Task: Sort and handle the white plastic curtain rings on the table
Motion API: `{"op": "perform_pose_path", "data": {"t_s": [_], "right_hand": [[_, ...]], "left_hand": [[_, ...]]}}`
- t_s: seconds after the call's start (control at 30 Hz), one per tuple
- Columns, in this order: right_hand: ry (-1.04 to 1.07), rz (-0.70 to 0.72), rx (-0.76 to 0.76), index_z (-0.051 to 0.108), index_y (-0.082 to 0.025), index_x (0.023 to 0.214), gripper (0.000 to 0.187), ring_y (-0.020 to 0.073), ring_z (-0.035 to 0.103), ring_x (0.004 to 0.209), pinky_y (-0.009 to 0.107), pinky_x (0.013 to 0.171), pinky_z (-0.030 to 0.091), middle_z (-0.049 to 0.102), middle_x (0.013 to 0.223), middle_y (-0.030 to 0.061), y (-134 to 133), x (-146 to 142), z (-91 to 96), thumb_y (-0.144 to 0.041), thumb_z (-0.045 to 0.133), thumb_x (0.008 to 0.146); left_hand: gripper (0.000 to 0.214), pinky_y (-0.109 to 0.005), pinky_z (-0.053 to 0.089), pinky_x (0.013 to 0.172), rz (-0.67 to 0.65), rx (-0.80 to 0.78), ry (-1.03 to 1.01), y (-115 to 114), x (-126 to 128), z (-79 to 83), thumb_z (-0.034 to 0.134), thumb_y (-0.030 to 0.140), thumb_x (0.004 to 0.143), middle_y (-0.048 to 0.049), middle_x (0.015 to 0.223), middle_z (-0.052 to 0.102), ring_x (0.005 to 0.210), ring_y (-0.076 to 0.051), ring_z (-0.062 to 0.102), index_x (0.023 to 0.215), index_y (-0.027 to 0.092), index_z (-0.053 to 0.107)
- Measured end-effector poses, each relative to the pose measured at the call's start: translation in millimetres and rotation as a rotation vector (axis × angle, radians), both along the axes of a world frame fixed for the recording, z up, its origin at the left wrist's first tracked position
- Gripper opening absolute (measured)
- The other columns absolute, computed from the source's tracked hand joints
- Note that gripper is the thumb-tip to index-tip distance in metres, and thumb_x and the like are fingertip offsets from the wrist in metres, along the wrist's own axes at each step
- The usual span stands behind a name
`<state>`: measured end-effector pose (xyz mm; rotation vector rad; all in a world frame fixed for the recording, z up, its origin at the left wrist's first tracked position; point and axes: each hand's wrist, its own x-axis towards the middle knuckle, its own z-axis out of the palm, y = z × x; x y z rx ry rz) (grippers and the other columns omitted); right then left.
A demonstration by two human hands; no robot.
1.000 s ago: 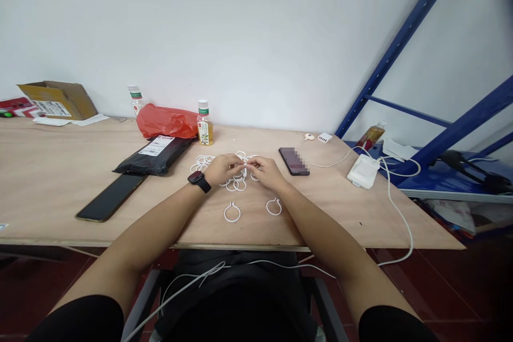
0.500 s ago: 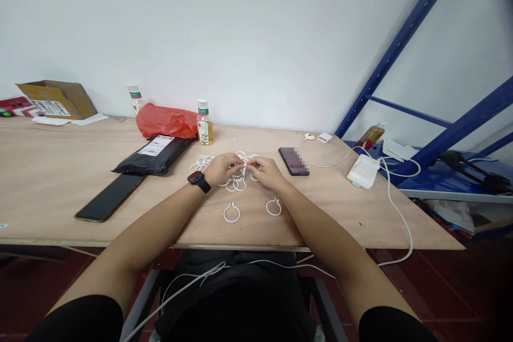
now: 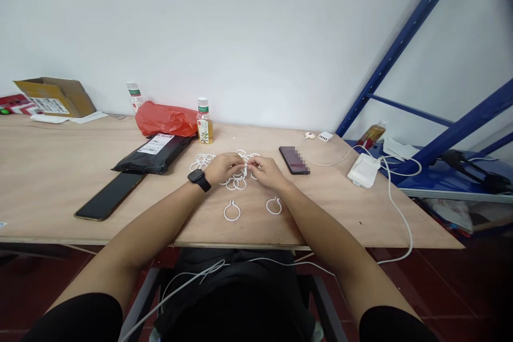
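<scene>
My left hand [image 3: 224, 167], with a black watch at its wrist, and my right hand [image 3: 263, 169] meet over the middle of the table. Fingertips of both are pinched on one small white plastic curtain ring [image 3: 246, 170], seen nearly edge-on and partly covered by the fingers. Beneath and around them lies a loose pile of similar white rings [image 3: 240, 185], some hidden by my hands. Closer to me, two single rings rest flat: a left one [image 3: 232, 219] and a right one [image 3: 274, 214], each with a small tab at its top.
A dark phone [image 3: 294, 160] lies right of my hands, and a white charger box [image 3: 363, 170] with cables beyond it. Leftward are another phone [image 3: 110, 196], a black parcel [image 3: 154, 154], a red plastic bag [image 3: 168, 119], a drink bottle [image 3: 204, 122] and a cardboard box [image 3: 60, 97].
The pinched ring has turned slightly between my fingertips. Both hands stay almost in place, and the view has shifted a little.
</scene>
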<state>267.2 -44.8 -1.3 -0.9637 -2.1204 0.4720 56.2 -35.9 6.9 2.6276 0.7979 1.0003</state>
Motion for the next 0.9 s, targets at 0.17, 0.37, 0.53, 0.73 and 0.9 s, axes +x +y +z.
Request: {"op": "perform_pose_path", "data": {"t_s": [0.17, 0.37, 0.53, 0.73, 0.9], "right_hand": [[0.075, -0.049, 0.005, 0.073, -0.020, 0.091, 0.017, 0.0152, 0.064, 0.076, 0.025, 0.073, 0.046, 0.073, 0.084, 0.0024, 0, -3, -1.3, -0.026, 0.057, 0.089], [0.110, -0.070, -0.001, 0.073, -0.021, 0.094, 0.017, 0.0156, 0.066, 0.078, 0.026, 0.074, 0.048, 0.075, 0.087, 0.0029, 2, -7, -6.1, -0.028, 0.059, 0.088], [0.123, -0.084, 0.002, 0.074, -0.021, 0.097, 0.018, 0.0161, 0.068, 0.079, 0.027, 0.075, 0.051, 0.076, 0.093, 0.0045, 6, -5, -10.8, -0.028, 0.061, 0.087], [0.143, -0.126, -0.006, 0.075, -0.021, 0.098, 0.018, 0.0160, 0.069, 0.076, 0.028, 0.074, 0.053, 0.076, 0.090, 0.0043, 9, -1, -13.8, -0.027, 0.062, 0.086], [0.126, -0.134, -0.002, 0.075, -0.021, 0.095, 0.017, 0.0154, 0.069, 0.076, 0.027, 0.074, 0.053, 0.077, 0.091, 0.0037, 8, -2, -12.1, -0.027, 0.062, 0.087]], "left_hand": [[0.021, -0.028, 0.048, 0.075, 0.037, 0.044, -0.047, 2, -1, -1.7, 0.053, 0.032, 0.096, -0.0063, 0.086, 0.067, 0.079, -0.016, 0.061, 0.090, 0.017, 0.067], [0.016, -0.032, 0.049, 0.088, 0.056, 0.092, -0.104, 5, -3, -2.0, 0.057, 0.031, 0.092, -0.0079, 0.097, 0.069, 0.093, -0.018, 0.063, 0.091, 0.018, 0.066], [0.012, -0.034, 0.049, 0.087, 0.196, 0.056, -0.037, 4, -8, 2.5, 0.057, 0.027, 0.086, -0.0070, 0.093, 0.072, 0.088, -0.020, 0.065, 0.083, 0.018, 0.064], [0.026, -0.037, 0.045, 0.086, 0.557, 0.031, 0.218, 7, -19, 10.5, 0.052, 0.028, 0.082, -0.0082, 0.088, 0.073, 0.088, -0.024, 0.065, 0.098, 0.017, 0.070], [0.032, -0.043, 0.040, 0.088, 0.747, -0.035, 0.408, 11, -27, 8.6, 0.047, 0.030, 0.084, -0.0137, 0.098, 0.073, 0.097, -0.030, 0.063, 0.089, 0.018, 0.075]]}}
